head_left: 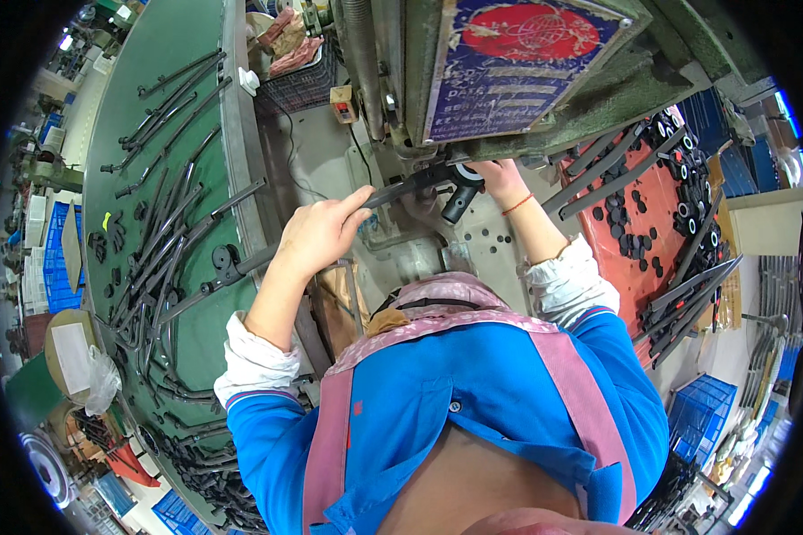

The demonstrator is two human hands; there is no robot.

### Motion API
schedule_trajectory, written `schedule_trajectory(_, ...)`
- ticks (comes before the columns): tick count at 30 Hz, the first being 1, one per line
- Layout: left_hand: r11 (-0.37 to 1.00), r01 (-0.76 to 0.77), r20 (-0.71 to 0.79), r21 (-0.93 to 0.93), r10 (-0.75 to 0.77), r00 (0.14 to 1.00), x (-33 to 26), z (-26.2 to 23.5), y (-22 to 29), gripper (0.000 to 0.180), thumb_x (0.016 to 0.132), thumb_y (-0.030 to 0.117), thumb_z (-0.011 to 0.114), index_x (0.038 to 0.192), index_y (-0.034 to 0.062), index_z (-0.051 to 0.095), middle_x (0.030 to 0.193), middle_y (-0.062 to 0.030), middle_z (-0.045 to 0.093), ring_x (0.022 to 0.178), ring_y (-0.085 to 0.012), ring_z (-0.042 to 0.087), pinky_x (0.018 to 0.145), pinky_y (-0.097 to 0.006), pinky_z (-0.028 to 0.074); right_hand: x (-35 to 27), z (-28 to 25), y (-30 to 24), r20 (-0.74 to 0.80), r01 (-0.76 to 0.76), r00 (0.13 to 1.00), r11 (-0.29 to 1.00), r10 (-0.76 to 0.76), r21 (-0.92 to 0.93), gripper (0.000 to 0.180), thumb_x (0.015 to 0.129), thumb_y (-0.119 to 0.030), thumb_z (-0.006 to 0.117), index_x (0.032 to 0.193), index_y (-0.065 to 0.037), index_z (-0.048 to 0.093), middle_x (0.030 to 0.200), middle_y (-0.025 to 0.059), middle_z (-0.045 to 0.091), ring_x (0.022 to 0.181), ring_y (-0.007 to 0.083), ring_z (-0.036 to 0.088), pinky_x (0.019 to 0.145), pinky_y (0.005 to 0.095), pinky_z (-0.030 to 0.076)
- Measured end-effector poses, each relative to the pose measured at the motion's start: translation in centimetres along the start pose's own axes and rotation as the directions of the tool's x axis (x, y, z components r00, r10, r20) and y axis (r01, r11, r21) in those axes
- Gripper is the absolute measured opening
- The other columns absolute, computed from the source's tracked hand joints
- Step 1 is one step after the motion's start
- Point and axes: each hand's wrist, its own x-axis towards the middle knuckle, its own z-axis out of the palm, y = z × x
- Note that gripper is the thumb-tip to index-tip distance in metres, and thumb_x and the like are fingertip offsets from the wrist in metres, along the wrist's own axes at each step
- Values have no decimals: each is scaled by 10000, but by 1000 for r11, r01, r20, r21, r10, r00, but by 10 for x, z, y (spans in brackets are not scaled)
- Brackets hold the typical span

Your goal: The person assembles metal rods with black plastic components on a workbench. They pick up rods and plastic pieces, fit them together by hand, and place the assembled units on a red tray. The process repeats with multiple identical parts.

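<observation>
My left hand (pixel 317 234) is closed around a long black metal tube (pixel 391 191). This tube slants from above the green table up to the machine, with a round disc joint (pixel 226 259) near its lower left end. At the upper end, beneath the machine head, sits a round black joint (pixel 467 175) with a pale ring. A short black cylinder (pixel 459 204) points down from it. My right hand (pixel 501 181) grips that joint from the right; its fingertips are partly hidden.
The machine (pixel 544 67) with a blue plate overhangs both hands. Many black tubes (pixel 165 236) lie on the green table (pixel 107 89) to the left. At right, a red table (pixel 598 259) bears black discs, ringed round parts and flat black bars. Behind stands a dark basket (pixel 299 87) with cloths.
</observation>
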Motion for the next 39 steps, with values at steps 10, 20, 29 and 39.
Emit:
schedule_trajectory(10,999,-13,-133,33,17,991,-5,29,-18,355,958,373,524,1290,260,577,866,-123,671,777,-359,654,654,-464,522,2,18,43,-203,377,863,858,-462,-349,380,801,55,608,1174,-17,614,1158,110,656,1028,243,583,893,342,484)
schedule_trajectory(20,994,-98,-321,41,106,941,-38,32,-63,334,878,314,646,1184,184,625,806,-95,598,789,-314,631,683,-432,499,-2,26,36,-457,382,808,921,-372,-73,268,836,14,558,1086,-25,645,1112,143,592,1043,280,585,908,322,457)
schedule_trajectory(29,995,-100,-290,0,95,952,-35,27,-59,329,888,299,639,1193,177,628,813,-98,604,804,-315,635,692,-428,506,-1,31,50,-503,282,787,934,-357,-221,351,769,90,528,1088,-15,630,1127,167,592,1086,324,573,959,351,453)
schedule_trajectory(39,995,-97,-249,27,101,963,-35,18,-57,360,893,288,632,1239,190,613,798,-103,587,777,-319,616,674,-428,496,-6,30,22,-459,188,872,982,-173,-13,246,922,-108,533,1137,-54,640,1215,161,569,1169,294,527,1024,320,396)
